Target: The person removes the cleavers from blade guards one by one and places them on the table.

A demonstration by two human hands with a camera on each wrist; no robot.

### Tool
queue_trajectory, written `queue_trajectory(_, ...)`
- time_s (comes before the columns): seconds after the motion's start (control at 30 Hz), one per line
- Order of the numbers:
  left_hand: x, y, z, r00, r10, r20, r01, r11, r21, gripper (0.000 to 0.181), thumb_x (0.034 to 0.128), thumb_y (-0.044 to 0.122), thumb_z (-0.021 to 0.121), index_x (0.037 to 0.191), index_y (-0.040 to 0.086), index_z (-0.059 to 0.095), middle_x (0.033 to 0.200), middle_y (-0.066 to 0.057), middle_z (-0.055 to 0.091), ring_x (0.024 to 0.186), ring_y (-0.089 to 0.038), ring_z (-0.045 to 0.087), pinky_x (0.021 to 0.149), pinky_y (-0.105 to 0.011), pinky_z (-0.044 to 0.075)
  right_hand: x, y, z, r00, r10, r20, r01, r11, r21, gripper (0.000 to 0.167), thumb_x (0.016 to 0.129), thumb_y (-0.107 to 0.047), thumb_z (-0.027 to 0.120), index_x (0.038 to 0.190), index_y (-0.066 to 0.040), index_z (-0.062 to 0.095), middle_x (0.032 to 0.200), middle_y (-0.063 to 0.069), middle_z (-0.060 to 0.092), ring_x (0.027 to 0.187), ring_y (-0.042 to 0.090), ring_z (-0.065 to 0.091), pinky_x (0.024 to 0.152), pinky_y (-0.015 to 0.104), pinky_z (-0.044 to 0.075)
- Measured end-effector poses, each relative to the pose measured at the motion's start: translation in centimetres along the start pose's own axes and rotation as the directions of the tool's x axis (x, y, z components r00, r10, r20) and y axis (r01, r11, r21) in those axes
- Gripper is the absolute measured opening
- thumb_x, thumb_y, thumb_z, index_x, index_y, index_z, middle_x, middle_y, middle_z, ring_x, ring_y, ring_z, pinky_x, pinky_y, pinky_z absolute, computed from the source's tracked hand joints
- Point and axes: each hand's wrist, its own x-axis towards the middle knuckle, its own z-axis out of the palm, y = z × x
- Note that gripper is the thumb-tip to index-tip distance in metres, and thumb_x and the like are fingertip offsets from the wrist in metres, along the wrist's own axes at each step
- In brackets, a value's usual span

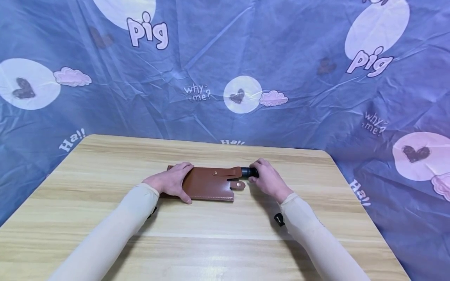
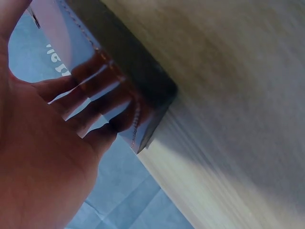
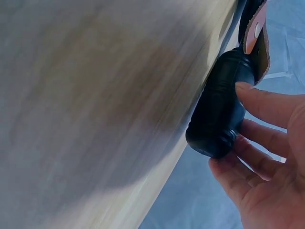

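We see the left hand (image 1: 172, 181) spread wide across the brown sheath (image 1: 207, 186), the right hand (image 1: 270, 179) gripping the black handle (image 1: 247, 172) (at the sheath's far right).

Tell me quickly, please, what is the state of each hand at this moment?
Left hand: open, resting on the brown sheath.
Right hand: closed, holding the black handle.

From where I stand, a pale wood-grain desk (image 1: 218, 242) with rounded far corners meets a creased blue cloth (image 1: 306, 125), printed with white discs (image 1: 252, 95), dark hearts (image 1: 237, 96), pink clouds (image 1: 273, 98) and lettering (image 1: 147, 31): "pig", "why me?", "Ha!!"
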Motion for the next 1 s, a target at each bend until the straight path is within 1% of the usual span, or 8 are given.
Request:
queue_trajectory(0.23,-0.18,-0.10,-0.04,1.000,-0.011,0.004,0.011,1.000,-0.019,0.119,0.0630,0.044,0.090,0.149,-0.008,0.027,0.152,-0.025,0.028,0.141,-0.039,0.023,0.111,-0.051,0.024,0.31,0.04,0.13,1.000,0.008,0.010,-0.008,1.000,0.001,0.042,0.083,-0.007,0.078,0.121,0.002,0.064,0.114,0.013,0.058,0.109,0.034,0.057,0.100,0.050,0.042)
queue_trajectory(0.37,-0.14,-0.18,-0.03,1.000,0.003,-0.001,-0.003,1.000,-0.024,0.118,0.0631,0.043,0.090,0.148,-0.009,0.028,0.152,-0.025,0.029,0.141,-0.039,0.024,0.111,-0.051,0.024,0.43,0.21,0.15,1.000,0.007,0.013,-0.007,1.000,-0.003,0.042,0.083,-0.006,0.078,0.121,0.002,0.064,0.114,0.014,0.059,0.108,0.035,0.058,0.100,0.050,0.042)
queue_trajectory(0.47,-0.12,-0.18,-0.04,1.000,0.008,-0.003,-0.008,1.000,-0.026,0.118,0.0633,0.043,0.090,0.148,-0.010,0.028,0.151,-0.026,0.029,0.141,-0.040,0.023,0.112,-0.051,0.024,0.51,0.25,0.05,1.000,-0.005,0.005,0.005,1.000,-0.006,0.041,0.082,-0.004,0.078,0.120,0.003,0.064,0.112,0.014,0.060,0.106,0.036,0.059,0.099,0.051,0.043)
queue_trajectory(0.67,-0.08,-0.06,-0.15,1.000,-0.001,0.004,0.001,1.000,-0.029,0.119,0.0633,0.043,0.090,0.149,-0.010,0.027,0.152,-0.026,0.028,0.141,-0.040,0.023,0.112,-0.051,0.024,0.60,0.32,-0.02,0.999,-0.035,-0.015,0.035,0.999,-0.019,0.038,0.080,-0.003,0.079,0.115,0.002,0.066,0.107,0.012,0.062,0.102,0.034,0.061,0.097,0.049,0.045)
queue_trajectory(0.97,0.06,-0.04,-0.13,1.000,-0.006,0.012,0.007,1.000,-0.016,0.119,0.0636,0.045,0.090,0.150,-0.008,0.027,0.153,-0.024,0.028,0.141,-0.039,0.023,0.112,-0.050,0.024,0.57,0.32,0.05,1.000,-0.031,0.001,0.031,1.000,0.001,0.039,0.080,-0.002,0.079,0.116,0.002,0.065,0.108,0.013,0.062,0.103,0.036,0.061,0.097,0.050,0.045)
queue_trajectory(1.0,0.07,-0.02,-0.14,1.000,0.001,0.005,-0.001,1.000,-0.011,0.118,0.0633,0.045,0.090,0.149,-0.009,0.028,0.152,-0.025,0.029,0.140,-0.040,0.024,0.111,-0.051,0.025,0.56,0.32,0.06,0.999,-0.032,0.002,0.032,0.999,0.003,0.040,0.080,-0.001,0.079,0.117,0.003,0.065,0.109,0.014,0.062,0.104,0.036,0.061,0.097,0.050,0.045)
